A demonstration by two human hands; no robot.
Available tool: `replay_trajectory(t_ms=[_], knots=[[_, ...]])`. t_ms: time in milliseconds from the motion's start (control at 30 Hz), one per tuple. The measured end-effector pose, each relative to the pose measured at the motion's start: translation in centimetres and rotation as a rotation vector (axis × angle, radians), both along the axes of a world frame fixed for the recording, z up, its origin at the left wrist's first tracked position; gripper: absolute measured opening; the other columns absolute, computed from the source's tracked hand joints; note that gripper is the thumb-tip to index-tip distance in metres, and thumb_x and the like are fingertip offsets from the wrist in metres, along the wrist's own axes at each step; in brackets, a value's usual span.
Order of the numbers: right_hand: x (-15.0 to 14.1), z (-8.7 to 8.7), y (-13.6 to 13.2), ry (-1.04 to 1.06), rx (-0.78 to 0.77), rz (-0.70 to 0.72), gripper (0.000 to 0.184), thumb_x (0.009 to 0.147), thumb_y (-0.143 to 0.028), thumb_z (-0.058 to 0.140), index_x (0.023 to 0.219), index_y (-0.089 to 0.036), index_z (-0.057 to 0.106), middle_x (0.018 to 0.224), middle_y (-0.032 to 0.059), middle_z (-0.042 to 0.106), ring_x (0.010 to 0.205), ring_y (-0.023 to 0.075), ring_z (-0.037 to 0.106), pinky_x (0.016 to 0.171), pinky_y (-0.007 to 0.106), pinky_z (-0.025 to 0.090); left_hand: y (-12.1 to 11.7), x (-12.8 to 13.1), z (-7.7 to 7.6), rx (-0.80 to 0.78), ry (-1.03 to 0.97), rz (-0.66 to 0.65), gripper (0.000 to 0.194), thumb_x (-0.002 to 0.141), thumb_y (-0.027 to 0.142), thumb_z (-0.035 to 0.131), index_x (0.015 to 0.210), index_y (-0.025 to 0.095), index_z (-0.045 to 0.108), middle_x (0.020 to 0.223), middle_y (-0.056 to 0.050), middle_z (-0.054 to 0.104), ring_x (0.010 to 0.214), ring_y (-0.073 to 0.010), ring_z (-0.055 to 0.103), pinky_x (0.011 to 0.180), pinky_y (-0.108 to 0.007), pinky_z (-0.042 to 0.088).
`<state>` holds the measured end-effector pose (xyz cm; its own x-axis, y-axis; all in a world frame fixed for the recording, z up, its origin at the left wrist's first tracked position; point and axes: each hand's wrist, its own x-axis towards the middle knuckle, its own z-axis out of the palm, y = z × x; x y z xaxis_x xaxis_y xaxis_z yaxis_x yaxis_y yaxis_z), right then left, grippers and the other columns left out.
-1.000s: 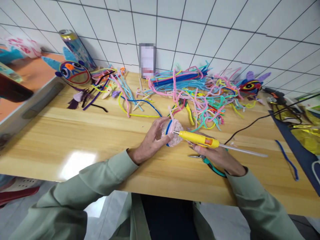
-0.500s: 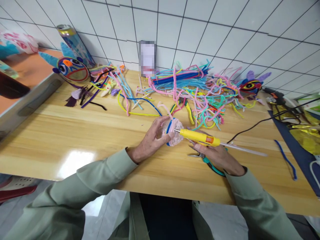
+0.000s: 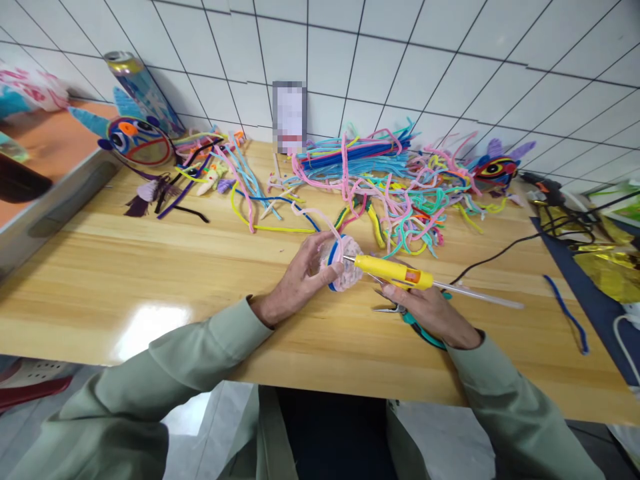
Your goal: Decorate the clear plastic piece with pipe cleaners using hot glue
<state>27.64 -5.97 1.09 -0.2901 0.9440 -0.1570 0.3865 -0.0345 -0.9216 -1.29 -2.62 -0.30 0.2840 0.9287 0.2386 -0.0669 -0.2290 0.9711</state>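
My left hand (image 3: 307, 270) is closed around a small rounded pink-and-white fuzzy piece (image 3: 352, 270) with a blue band round it. A light pink pipe cleaner (image 3: 320, 217) rises from the band, its loose end bending to the left. In my right hand (image 3: 425, 307) is a yellow hot glue gun (image 3: 393, 270), with a clear glue stick (image 3: 480, 295) jutting from its back. The metal nozzle touches or nearly touches the piece beside my left thumb. Under my right hand lie pliers with teal handles (image 3: 423, 333), partly hidden.
A heap of coloured pipe cleaners (image 3: 360, 163) lies along the tiled wall, with yellow-handled pliers (image 3: 375, 225) before it. Decorated fish-like faces (image 3: 140, 140) stand at both ends. A black cable (image 3: 493, 253) crosses the right side, near a blue pipe cleaner (image 3: 567, 313).
The pink pipe cleaner's loose end has swung further left. Both hands keep nearly the same grip and the nozzle stays at the band; the whole view has shifted slightly.
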Motion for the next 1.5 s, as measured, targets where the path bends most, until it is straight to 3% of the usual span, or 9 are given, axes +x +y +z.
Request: replay_trajectory(t_ms=[367,533,1100,1300,1500], knots=[[-0.1,0.3,0.0,0.029,-0.029,0.015,0.049,0.096,-0.065,0.075,0.13,-0.03,0.081,0.136,0.0054,0.081,0.13,0.0358,0.074,0.12,0.061,0.058,0.0,-0.1,0.0,-0.008,0.018,0.002,0.062,0.098,0.058,0.075,0.15,0.028,0.057,0.151,-0.012,0.062,0.144,-0.0331,0.058,0.129,-0.056,0.042],[-0.7,1.1,-0.2,0.021,-0.032,0.016,0.051,0.094,-0.068,0.075,0.127,-0.03,0.083,0.129,0.0071,0.083,0.124,0.0361,0.076,0.113,0.058,0.063,0.0,-0.1,0.0,0.0,0.012,0.008,0.061,0.098,0.057,0.076,0.149,0.028,0.057,0.15,-0.012,0.062,0.141,-0.0317,0.059,0.128,-0.054,0.044],[-0.8,0.3,0.1,0.066,-0.02,0.002,0.054,0.094,-0.069,0.075,0.136,-0.034,0.079,0.132,0.0047,0.081,0.129,0.0358,0.073,0.121,0.064,0.057,0.0,-0.1,0.1,-0.018,0.016,-0.007,0.06,0.099,0.053,0.075,0.15,0.027,0.055,0.151,-0.011,0.06,0.143,-0.0305,0.058,0.128,-0.051,0.044],[-0.8,1.0,0.0,0.046,-0.029,0.049,0.052,0.094,-0.069,0.075,0.13,-0.032,0.081,0.122,0.0056,0.084,0.12,0.0336,0.076,0.112,0.056,0.064,0.0,-0.2,0.1,-0.012,0.04,0.016,0.06,0.098,0.055,0.076,0.149,0.028,0.057,0.151,-0.011,0.062,0.142,-0.033,0.058,0.126,-0.054,0.044],[-1.2,0.8,0.1,0.064,-0.001,-0.008,0.054,0.096,-0.068,0.073,0.133,-0.03,0.08,0.13,0.0076,0.082,0.128,0.0346,0.074,0.118,0.058,0.059,0.0,-0.2,0.1,-0.033,0.035,0.004,0.061,0.1,0.055,0.074,0.15,0.027,0.055,0.15,-0.012,0.062,0.139,-0.0327,0.059,0.123,-0.054,0.047]])
